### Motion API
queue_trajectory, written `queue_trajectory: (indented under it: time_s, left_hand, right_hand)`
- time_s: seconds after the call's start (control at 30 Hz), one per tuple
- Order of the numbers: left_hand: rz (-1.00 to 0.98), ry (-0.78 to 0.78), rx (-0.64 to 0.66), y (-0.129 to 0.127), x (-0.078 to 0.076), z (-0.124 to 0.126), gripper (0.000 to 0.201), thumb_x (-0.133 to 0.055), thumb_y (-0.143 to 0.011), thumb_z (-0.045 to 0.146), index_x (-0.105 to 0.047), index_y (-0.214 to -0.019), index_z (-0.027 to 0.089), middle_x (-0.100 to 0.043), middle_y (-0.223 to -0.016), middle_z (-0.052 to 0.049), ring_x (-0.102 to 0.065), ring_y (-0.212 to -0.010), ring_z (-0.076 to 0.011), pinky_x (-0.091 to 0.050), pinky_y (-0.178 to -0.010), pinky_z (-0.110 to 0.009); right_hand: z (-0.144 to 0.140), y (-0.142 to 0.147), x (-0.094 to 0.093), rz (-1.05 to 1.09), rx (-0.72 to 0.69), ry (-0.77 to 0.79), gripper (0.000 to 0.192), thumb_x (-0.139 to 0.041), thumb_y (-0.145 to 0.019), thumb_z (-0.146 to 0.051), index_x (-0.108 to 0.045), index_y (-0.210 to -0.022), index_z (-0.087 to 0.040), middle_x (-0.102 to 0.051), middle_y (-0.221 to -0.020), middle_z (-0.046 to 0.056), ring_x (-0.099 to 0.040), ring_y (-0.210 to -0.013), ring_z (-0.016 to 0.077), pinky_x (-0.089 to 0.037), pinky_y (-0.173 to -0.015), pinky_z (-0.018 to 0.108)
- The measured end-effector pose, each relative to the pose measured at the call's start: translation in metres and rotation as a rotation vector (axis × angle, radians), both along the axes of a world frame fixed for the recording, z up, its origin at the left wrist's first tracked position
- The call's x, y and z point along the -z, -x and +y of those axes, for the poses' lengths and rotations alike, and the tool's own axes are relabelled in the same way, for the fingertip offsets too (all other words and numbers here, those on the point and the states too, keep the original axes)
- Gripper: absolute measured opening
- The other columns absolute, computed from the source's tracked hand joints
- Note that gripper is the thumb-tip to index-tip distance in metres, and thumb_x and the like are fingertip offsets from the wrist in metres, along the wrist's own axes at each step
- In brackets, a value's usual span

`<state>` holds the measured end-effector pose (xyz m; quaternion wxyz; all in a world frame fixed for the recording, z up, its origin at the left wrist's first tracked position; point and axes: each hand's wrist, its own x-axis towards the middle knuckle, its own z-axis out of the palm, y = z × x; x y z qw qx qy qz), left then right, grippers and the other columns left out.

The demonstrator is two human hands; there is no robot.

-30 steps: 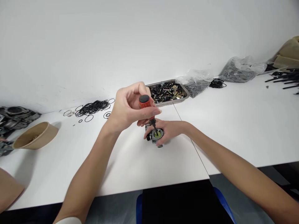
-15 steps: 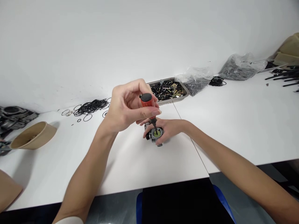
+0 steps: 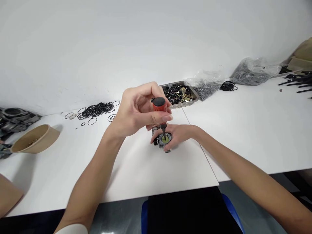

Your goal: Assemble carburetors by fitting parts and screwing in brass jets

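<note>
My left hand (image 3: pixel 136 112) is closed around a red screwdriver (image 3: pixel 159 109) with a black end cap, held nearly upright. The screwdriver's dark tip points down into the round bore of a small grey metal carburetor (image 3: pixel 161 144), against a brass-coloured throttle plate (image 3: pixel 165 139). Lying on the white table, the carburetor is gripped by my right hand (image 3: pixel 176 135), with fingers on its far side and the thumb on its near side. Whether the tip sits in a screw is too small to tell.
Behind my hands stands a metal tray (image 3: pixel 187 103) of screws and small parts. Black O-rings (image 3: pixel 96 110) lie back left, near a tan bowl (image 3: pixel 46 139) and metal castings (image 3: pixel 17 118). Plastic bags (image 3: pixel 255 71) and black rods (image 3: pixel 299 81) lie at the right.
My left hand and the screwdriver have shifted slightly to the right in view. The tip is still in the carburetor bore, and my right hand keeps its hold.
</note>
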<state>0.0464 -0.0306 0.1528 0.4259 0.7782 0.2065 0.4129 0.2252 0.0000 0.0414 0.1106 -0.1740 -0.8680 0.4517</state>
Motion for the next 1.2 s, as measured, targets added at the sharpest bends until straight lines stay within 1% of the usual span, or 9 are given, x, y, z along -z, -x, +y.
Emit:
queue_trajectory:
  time_s: [0.2, 0.33, 0.4, 0.6, 0.73, 0.83, 0.93, 1.0, 1.2]
  left_hand:
    - [0.014, -0.026, 0.03, -0.001, -0.001, -0.005, 0.024, -0.082, -0.069, 0.029, -0.064, -0.078, 0.017, -0.068, -0.076, -0.005, -0.062, -0.063, -0.0134, -0.048, -0.042, -0.024]
    - [0.03, -0.038, 0.046, -0.002, -0.002, -0.008, 0.021, -0.081, -0.07, 0.031, -0.067, -0.08, 0.018, -0.07, -0.078, -0.005, -0.064, -0.068, -0.0152, -0.052, -0.047, -0.025]
    - [0.053, -0.028, 0.086, -0.003, -0.003, -0.011, 0.02, -0.08, -0.072, 0.031, -0.07, -0.084, 0.018, -0.071, -0.081, -0.006, -0.066, -0.071, -0.0163, -0.054, -0.05, -0.025]
    - [0.098, 0.012, 0.222, -0.007, -0.003, -0.016, 0.018, -0.07, -0.083, 0.029, -0.072, -0.097, 0.019, -0.072, -0.083, -0.008, -0.067, -0.075, -0.0159, -0.056, -0.056, -0.025]
    - [0.084, 0.054, 0.192, -0.004, 0.001, -0.009, 0.024, -0.066, -0.086, 0.037, -0.069, -0.102, 0.019, -0.07, -0.082, -0.007, -0.065, -0.065, -0.0133, -0.053, -0.05, -0.023]
    - [0.103, 0.1, 0.162, 0.001, 0.002, -0.004, 0.027, -0.064, -0.087, 0.042, -0.067, -0.101, 0.019, -0.07, -0.082, -0.007, -0.061, -0.056, -0.0108, -0.049, -0.045, -0.023]
    - [0.101, 0.118, 0.159, 0.002, 0.002, -0.002, 0.029, -0.064, -0.086, 0.044, -0.067, -0.1, 0.018, -0.07, -0.082, -0.007, -0.059, -0.052, -0.0098, -0.048, -0.044, -0.023]
    - [0.101, 0.13, 0.168, 0.001, 0.003, -0.001, 0.03, -0.063, -0.086, 0.046, -0.067, -0.1, 0.019, -0.07, -0.081, -0.007, -0.059, -0.052, -0.0096, -0.048, -0.044, -0.023]
    - [0.112, 0.131, 0.156, -0.002, 0.006, -0.002, 0.03, -0.06, -0.089, 0.045, -0.067, -0.102, 0.019, -0.069, -0.08, -0.006, -0.06, -0.054, -0.0099, -0.049, -0.045, -0.023]
  right_hand:
    - [-0.001, 0.001, -0.002, -0.016, 0.002, 0.03, 0.046, -0.076, -0.075, -0.027, -0.066, -0.12, -0.033, -0.045, -0.141, 0.002, -0.042, -0.135, 0.0246, -0.039, -0.113, 0.038]
    - [-0.001, 0.001, -0.003, -0.015, 0.007, 0.023, 0.046, -0.077, -0.074, -0.027, -0.068, -0.118, -0.032, -0.051, -0.135, 0.002, -0.042, -0.135, 0.0257, -0.037, -0.115, 0.04]
    - [-0.001, 0.001, -0.004, -0.011, 0.0, 0.037, 0.047, -0.077, -0.074, -0.026, -0.067, -0.12, -0.032, -0.053, -0.135, 0.001, -0.042, -0.136, 0.0254, -0.037, -0.115, 0.04]
    - [-0.003, 0.001, -0.007, 0.04, -0.014, 0.072, 0.051, -0.077, -0.075, -0.024, -0.064, -0.124, -0.03, -0.056, -0.133, 0.002, -0.05, -0.128, 0.0229, -0.047, -0.106, 0.034]
    - [-0.002, 0.0, -0.003, -0.002, -0.015, 0.069, 0.047, -0.075, -0.078, -0.028, -0.065, -0.124, -0.031, -0.055, -0.133, 0.002, -0.049, -0.129, 0.023, -0.044, -0.109, 0.035]
    - [-0.002, 0.0, 0.0, -0.026, 0.016, 0.031, 0.048, -0.076, -0.076, -0.027, -0.065, -0.123, -0.033, -0.05, -0.137, 0.002, -0.04, -0.136, 0.0248, -0.037, -0.114, 0.038]
    - [-0.002, 0.0, 0.0, -0.025, 0.031, 0.028, 0.048, -0.077, -0.075, -0.027, -0.066, -0.121, -0.033, -0.042, -0.145, 0.001, -0.034, -0.14, 0.0256, -0.034, -0.117, 0.039]
    - [-0.003, 0.001, -0.001, -0.028, 0.03, 0.034, 0.046, -0.076, -0.075, -0.027, -0.067, -0.12, -0.033, -0.04, -0.147, 0.001, -0.033, -0.141, 0.026, -0.033, -0.117, 0.039]
    - [-0.004, 0.0, -0.005, -0.035, 0.023, 0.062, 0.047, -0.074, -0.076, -0.024, -0.066, -0.122, -0.032, -0.045, -0.142, 0.001, -0.039, -0.138, 0.0256, -0.037, -0.115, 0.037]
